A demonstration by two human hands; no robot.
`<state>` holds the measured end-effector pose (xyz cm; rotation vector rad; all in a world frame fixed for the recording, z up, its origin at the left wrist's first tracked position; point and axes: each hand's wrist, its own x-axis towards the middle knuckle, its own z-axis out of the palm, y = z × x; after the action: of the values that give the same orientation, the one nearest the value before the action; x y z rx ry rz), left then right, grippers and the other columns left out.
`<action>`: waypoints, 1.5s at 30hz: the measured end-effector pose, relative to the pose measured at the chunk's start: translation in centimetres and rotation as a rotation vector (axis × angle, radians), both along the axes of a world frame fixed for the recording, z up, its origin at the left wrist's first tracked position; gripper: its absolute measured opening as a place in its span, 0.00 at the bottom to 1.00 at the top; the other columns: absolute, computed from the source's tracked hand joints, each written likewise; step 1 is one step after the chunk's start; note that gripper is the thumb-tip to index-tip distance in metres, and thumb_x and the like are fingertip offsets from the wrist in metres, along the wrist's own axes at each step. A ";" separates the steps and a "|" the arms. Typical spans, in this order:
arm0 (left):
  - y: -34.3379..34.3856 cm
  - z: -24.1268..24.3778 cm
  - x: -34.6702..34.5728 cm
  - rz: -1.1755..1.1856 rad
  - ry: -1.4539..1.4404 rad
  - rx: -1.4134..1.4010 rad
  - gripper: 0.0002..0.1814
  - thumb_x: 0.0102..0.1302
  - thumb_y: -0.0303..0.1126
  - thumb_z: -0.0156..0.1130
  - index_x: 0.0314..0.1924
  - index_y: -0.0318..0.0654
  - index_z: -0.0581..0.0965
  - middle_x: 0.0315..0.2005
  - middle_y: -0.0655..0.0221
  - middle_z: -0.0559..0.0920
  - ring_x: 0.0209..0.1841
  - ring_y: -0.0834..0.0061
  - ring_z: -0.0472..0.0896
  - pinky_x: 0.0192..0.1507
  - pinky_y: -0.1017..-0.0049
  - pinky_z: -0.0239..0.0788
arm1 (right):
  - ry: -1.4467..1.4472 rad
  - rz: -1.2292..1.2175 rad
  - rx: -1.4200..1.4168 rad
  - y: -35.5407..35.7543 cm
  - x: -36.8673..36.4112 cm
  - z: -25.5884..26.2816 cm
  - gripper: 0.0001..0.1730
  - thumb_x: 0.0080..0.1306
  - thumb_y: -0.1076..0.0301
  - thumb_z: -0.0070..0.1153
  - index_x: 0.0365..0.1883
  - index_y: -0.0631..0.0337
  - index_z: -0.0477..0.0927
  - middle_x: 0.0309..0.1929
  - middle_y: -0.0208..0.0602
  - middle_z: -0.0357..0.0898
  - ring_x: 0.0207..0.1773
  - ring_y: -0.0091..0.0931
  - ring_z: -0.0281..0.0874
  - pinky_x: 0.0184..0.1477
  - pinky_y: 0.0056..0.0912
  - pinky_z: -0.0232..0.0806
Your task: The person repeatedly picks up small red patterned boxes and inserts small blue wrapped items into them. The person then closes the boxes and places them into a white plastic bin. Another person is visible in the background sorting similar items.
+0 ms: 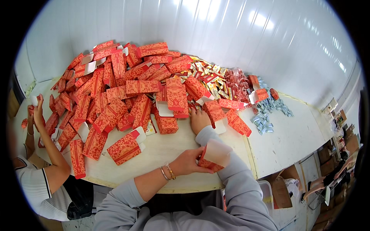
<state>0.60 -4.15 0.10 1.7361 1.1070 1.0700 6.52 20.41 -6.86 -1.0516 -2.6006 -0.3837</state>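
My left hand holds a red patterned cardboard box over the front of the table. The box's white end flap stands raised, and the flap is slightly blurred. My right arm passes behind this box. My right hand reaches to the front of the pile, between a red box and a red box with its white flap out. Its fingertips are hidden, so whether they grip anything is unclear. Behind it lie many yellow, white and dark red sachets, partly covered by boxes.
A large heap of red boxes leans toward the white wall panel. Clear-wrapped red packets and small blue packets lie to the right. A co-worker's hands are at the left edge. Cardboard cartons stand below the right side.
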 end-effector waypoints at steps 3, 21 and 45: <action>0.3 -0.6 0.1 0.006 -0.016 0.010 0.51 0.58 0.57 0.88 0.75 0.41 0.75 0.53 0.55 0.92 0.54 0.57 0.93 0.58 0.63 0.84 | 0.012 0.014 -0.040 0.9 1.9 -0.2 0.20 0.76 0.65 0.57 0.62 0.65 0.80 0.48 0.49 0.90 0.52 0.46 0.88 0.55 0.55 0.81; 1.6 -0.5 0.4 0.400 0.205 -0.125 0.44 0.61 0.52 0.87 0.68 0.34 0.76 0.53 0.53 0.91 0.53 0.59 0.92 0.59 0.63 0.82 | 0.537 0.439 -0.429 -13.9 20.4 23.2 0.25 0.66 0.79 0.74 0.62 0.64 0.86 0.46 0.41 0.88 0.46 0.31 0.90 0.49 0.31 0.81; 2.8 -1.5 1.9 0.280 -0.141 -0.196 0.39 0.64 0.34 0.86 0.70 0.29 0.75 0.59 0.60 0.88 0.58 0.71 0.89 0.63 0.67 0.83 | 0.260 -0.610 -0.130 9.9 43.8 0.5 0.47 0.66 0.33 0.73 0.78 0.44 0.78 0.78 0.42 0.76 0.79 0.48 0.71 0.76 0.61 0.65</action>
<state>2.51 -1.37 -1.43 1.3595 1.3437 1.1887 50.34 30.30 -6.33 -1.8039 -2.0575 -0.1898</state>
